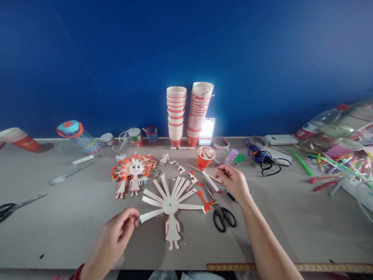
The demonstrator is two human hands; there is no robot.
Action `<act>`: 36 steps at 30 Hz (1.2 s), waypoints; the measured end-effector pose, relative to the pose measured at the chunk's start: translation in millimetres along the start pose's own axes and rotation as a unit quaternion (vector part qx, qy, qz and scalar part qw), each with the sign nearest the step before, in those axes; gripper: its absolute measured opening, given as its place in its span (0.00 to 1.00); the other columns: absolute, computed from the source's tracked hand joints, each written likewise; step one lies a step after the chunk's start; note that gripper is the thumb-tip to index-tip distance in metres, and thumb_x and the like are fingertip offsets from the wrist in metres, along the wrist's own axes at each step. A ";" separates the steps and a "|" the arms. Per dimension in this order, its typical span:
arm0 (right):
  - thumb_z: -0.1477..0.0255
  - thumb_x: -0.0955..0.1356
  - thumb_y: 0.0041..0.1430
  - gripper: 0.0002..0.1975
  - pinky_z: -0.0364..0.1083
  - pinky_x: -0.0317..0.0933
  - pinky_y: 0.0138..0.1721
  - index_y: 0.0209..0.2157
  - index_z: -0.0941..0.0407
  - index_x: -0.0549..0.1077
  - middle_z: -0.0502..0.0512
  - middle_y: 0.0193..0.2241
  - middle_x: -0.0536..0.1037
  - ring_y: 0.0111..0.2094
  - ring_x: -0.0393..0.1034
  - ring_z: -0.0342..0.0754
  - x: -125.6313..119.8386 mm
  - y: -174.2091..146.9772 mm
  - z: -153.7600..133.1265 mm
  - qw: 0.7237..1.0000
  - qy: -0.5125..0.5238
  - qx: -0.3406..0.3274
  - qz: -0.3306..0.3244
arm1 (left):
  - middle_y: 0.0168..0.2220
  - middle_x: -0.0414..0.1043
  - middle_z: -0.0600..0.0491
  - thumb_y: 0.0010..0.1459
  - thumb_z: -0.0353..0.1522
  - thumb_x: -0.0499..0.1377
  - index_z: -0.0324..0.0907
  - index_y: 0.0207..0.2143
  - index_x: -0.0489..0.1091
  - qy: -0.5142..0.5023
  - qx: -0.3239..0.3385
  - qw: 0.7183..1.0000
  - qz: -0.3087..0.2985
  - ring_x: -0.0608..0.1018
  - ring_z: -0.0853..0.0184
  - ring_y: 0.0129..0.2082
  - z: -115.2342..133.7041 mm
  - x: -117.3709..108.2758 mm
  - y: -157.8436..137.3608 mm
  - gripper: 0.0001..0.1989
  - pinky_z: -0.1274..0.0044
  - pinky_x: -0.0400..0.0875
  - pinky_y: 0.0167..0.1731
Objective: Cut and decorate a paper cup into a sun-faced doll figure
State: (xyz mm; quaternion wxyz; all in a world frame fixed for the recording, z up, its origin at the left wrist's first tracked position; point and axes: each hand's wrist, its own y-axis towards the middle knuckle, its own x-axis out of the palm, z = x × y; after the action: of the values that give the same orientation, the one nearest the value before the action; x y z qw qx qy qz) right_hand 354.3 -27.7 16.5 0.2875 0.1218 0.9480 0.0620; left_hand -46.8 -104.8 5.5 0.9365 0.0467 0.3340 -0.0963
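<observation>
A flattened paper-cup cutout (171, 205) lies on the table, with white strips fanned around a round base and a doll-shaped body (173, 230) below. At the tip of its lower-left strip is my left hand (119, 231), fingers curled together; whether they grip the strip is unclear. My right hand (234, 182) hovers over the table to the right, fingertips pinched, anything between them hidden. Close to it lie a wooden stick (199, 171), a red-and-white marker (209, 179) and a black pen (230, 195). Black-handled scissors (223, 218) rest right of the cutout, beside orange scraps (206, 202).
Finished paper dolls (135, 171) lie at the left. Behind stand two cup stacks (176, 116) and a scrap-filled cup (206, 155). A glue gun (262, 156) with a cord lies right, near colourful straws (344, 167). More scissors (23, 204) and a bottle (80, 138) are left.
</observation>
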 end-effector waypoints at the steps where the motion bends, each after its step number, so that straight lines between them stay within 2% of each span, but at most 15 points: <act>1: 0.61 0.66 0.59 0.13 0.41 0.57 0.23 0.30 0.56 0.73 0.52 0.23 0.77 0.21 0.63 0.44 -2.4 1.2 1.6 1.000 -0.019 -0.004 -0.007 | 0.32 0.75 0.52 0.64 0.32 0.52 0.44 0.39 0.68 0.045 0.064 0.995 0.060 0.78 0.66 0.32 1.9 -6.3 -1.8 0.06 0.78 0.72 0.30; 2: 0.61 0.66 0.59 0.13 0.42 0.58 0.24 0.30 0.55 0.74 0.52 0.24 0.78 0.22 0.65 0.45 -4.5 2.4 3.1 0.999 -0.033 -0.006 -0.007 | 0.35 0.75 0.51 0.63 0.30 0.52 0.43 0.39 0.68 0.078 0.135 0.983 0.098 0.78 0.65 0.36 6.6 -10.5 -1.8 0.06 0.76 0.73 0.35; 3: 0.61 0.65 0.59 0.13 0.42 0.59 0.25 0.31 0.55 0.74 0.53 0.24 0.78 0.22 0.66 0.45 -6.6 3.5 4.4 0.999 -0.042 -0.006 0.000 | 0.39 0.75 0.49 0.63 0.27 0.51 0.43 0.41 0.68 0.103 0.203 0.968 0.108 0.77 0.63 0.41 13.7 -12.2 0.4 0.08 0.74 0.73 0.41; 4: 0.61 0.65 0.59 0.13 0.42 0.60 0.26 0.32 0.55 0.75 0.53 0.25 0.79 0.23 0.67 0.46 -8.8 4.3 5.6 0.999 -0.046 -0.004 0.012 | 0.45 0.75 0.47 0.62 0.25 0.50 0.42 0.44 0.68 0.127 0.265 0.951 0.092 0.76 0.62 0.46 22.0 -11.4 4.7 0.11 0.71 0.71 0.47; 6: 0.61 0.65 0.59 0.13 0.42 0.60 0.27 0.32 0.55 0.75 0.53 0.25 0.79 0.23 0.67 0.46 -13.8 4.5 7.1 0.998 -0.061 -0.001 0.028 | 0.57 0.68 0.45 0.63 0.24 0.50 0.42 0.56 0.64 0.204 0.348 0.915 -0.012 0.69 0.59 0.57 38.0 -2.4 18.4 0.20 0.65 0.63 0.57; 8: 0.62 0.65 0.58 0.12 0.43 0.61 0.28 0.32 0.55 0.75 0.53 0.26 0.79 0.24 0.69 0.47 -19.4 1.0 7.3 0.995 -0.093 -0.006 0.019 | 0.65 0.58 0.47 0.65 0.28 0.50 0.43 0.63 0.57 0.279 0.373 0.881 -0.086 0.61 0.58 0.64 46.0 12.9 34.2 0.24 0.61 0.55 0.63; 10: 0.62 0.65 0.58 0.12 0.43 0.61 0.29 0.32 0.54 0.76 0.52 0.27 0.80 0.26 0.71 0.48 -24.7 -6.5 6.5 0.991 -0.134 -0.009 -0.001 | 0.68 0.50 0.48 0.67 0.33 0.50 0.43 0.66 0.50 0.319 0.383 0.860 -0.108 0.57 0.58 0.66 43.3 29.6 46.8 0.27 0.60 0.51 0.64; 12: 0.62 0.65 0.59 0.11 0.43 0.61 0.29 0.33 0.53 0.76 0.52 0.28 0.80 0.26 0.72 0.48 -29.0 -16.7 5.5 0.986 -0.168 -0.007 -0.016 | 0.69 0.46 0.49 0.68 0.37 0.49 0.44 0.68 0.44 0.339 0.388 0.847 -0.128 0.54 0.59 0.67 33.1 42.9 53.6 0.29 0.60 0.49 0.65; 15: 0.62 0.65 0.60 0.11 0.43 0.61 0.28 0.33 0.52 0.76 0.51 0.27 0.80 0.26 0.72 0.48 -31.5 -31.2 6.3 0.975 -0.222 -0.004 -0.032 | 0.69 0.43 0.48 0.68 0.40 0.48 0.44 0.68 0.41 0.341 0.387 0.845 -0.144 0.51 0.59 0.68 18.2 52.4 54.7 0.31 0.61 0.48 0.65; 18: 0.63 0.64 0.61 0.11 0.43 0.61 0.28 0.32 0.52 0.75 0.51 0.27 0.79 0.28 0.73 0.49 -27.2 -38.4 9.5 0.963 -0.264 -0.024 -0.049 | 0.70 0.42 0.48 0.68 0.42 0.48 0.45 0.69 0.40 0.331 0.385 0.849 -0.144 0.50 0.59 0.69 13.2 54.2 52.3 0.32 0.61 0.46 0.66; 22: 0.66 0.63 0.62 0.10 0.44 0.62 0.33 0.34 0.53 0.74 0.52 0.30 0.80 0.33 0.74 0.50 -9.6 -35.5 8.9 0.946 -0.303 -0.087 -0.077 | 0.70 0.41 0.48 0.67 0.45 0.47 0.44 0.69 0.39 0.339 0.372 0.852 -0.143 0.49 0.57 0.69 15.0 56.7 52.7 0.33 0.61 0.46 0.65; 25: 0.68 0.63 0.62 0.08 0.45 0.62 0.36 0.38 0.54 0.74 0.54 0.33 0.80 0.38 0.74 0.53 6.9 -28.6 3.3 0.922 -0.361 -0.120 -0.076 | 0.70 0.42 0.47 0.67 0.46 0.46 0.43 0.68 0.41 0.334 0.362 0.859 -0.137 0.49 0.57 0.69 19.0 58.1 56.3 0.33 0.59 0.45 0.65; 30: 0.71 0.63 0.63 0.10 0.47 0.62 0.37 0.45 0.56 0.72 0.59 0.39 0.79 0.41 0.73 0.55 22.9 -20.5 0.9 0.881 -0.441 -0.146 -0.091 | 0.69 0.44 0.49 0.69 0.39 0.45 0.45 0.68 0.44 0.311 0.359 0.871 -0.126 0.49 0.60 0.69 31.2 57.1 68.5 0.28 0.62 0.44 0.66; 36: 0.71 0.61 0.65 0.12 0.48 0.63 0.38 0.47 0.55 0.70 0.58 0.41 0.78 0.42 0.74 0.55 19.7 -19.2 12.6 0.892 -0.415 -0.149 -0.102 | 0.69 0.46 0.46 0.68 0.44 0.46 0.43 0.68 0.42 0.300 0.388 0.861 -0.135 0.54 0.59 0.68 24.0 66.8 83.9 0.31 0.63 0.46 0.65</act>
State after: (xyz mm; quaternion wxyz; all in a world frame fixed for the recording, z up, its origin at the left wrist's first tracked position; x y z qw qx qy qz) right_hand 341.7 -40.4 -7.9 0.6740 -0.0054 0.7294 0.1170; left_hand 36.5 -36.4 -16.4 0.6751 0.3873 0.5373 -0.3249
